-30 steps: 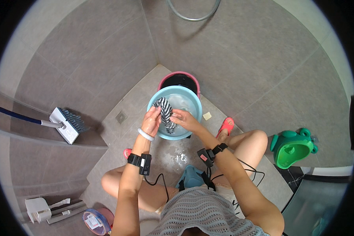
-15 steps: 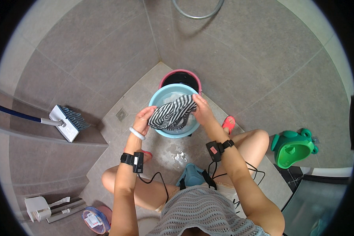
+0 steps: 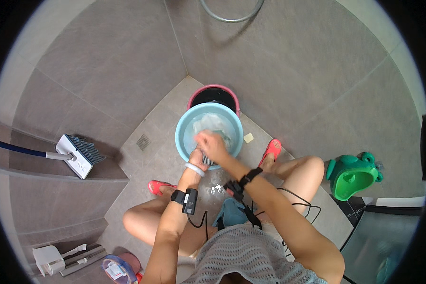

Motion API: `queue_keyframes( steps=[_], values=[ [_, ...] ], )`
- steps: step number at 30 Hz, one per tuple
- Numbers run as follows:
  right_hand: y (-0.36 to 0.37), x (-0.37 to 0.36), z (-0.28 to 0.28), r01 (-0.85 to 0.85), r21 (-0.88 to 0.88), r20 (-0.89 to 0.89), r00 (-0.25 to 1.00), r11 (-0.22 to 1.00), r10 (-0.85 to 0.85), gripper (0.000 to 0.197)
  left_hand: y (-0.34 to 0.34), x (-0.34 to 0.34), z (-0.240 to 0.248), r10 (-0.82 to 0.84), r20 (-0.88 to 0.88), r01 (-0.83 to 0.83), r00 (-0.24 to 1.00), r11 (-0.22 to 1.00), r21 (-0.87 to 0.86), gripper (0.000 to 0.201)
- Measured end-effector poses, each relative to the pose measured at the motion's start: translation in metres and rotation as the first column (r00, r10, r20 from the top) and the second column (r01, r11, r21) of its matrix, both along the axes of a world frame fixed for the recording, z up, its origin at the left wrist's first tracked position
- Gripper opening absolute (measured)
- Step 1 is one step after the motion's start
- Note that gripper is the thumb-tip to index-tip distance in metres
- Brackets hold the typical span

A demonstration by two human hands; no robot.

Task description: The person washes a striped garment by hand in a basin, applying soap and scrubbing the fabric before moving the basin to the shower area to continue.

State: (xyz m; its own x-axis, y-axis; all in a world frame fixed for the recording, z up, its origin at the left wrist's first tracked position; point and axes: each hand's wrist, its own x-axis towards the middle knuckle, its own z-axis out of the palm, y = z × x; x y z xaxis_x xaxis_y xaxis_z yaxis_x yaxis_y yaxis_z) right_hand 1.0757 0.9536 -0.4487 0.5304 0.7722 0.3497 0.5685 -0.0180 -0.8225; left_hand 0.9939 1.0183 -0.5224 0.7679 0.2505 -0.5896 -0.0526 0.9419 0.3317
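Note:
A black-and-white striped cloth [image 3: 207, 160] is bunched small between my hands, low over the near side of a light blue basin [image 3: 180, 136]. My left hand [image 3: 198, 158], with a white bangle at its wrist, is closed on the cloth. Just above and across it, my right hand [image 3: 213, 143] is curled closed against the same cloth, its fingers smeared by motion. Most of the cloth is hidden by the two hands. Water fills the basin, and pale cloth [image 3: 209, 121] lies in it.
Behind the basin stands a pink tub [image 3: 237, 98] with dark contents. A pale yellow block [image 3: 248, 137] lies on the tiles to the right. A floor drain [image 3: 143, 142] and flat mop [image 3: 75, 156] are at left, a green child's urinal [image 3: 350, 177] at right.
The striped cloth, spread between both hands before, is now bunched up. My hands have come together and lower, toward the basin's near side. The pale yellow block has come into sight.

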Motion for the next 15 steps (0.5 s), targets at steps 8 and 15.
queue_keyframes(
  steps=[8,15],
  values=[
    [0.002,-0.003,-0.005,0.035,0.014,0.076,0.996,0.999,-0.036,0.031,-0.011,-0.001,0.035,0.023,-0.109,0.002,0.994,0.975,0.224,0.031],
    [0.0,-0.023,0.005,0.098,-0.063,0.15,0.985,0.993,-0.087,0.037,-0.008,-0.003,0.034,0.006,-0.09,0.014,0.996,0.974,0.225,0.038]
  ],
)
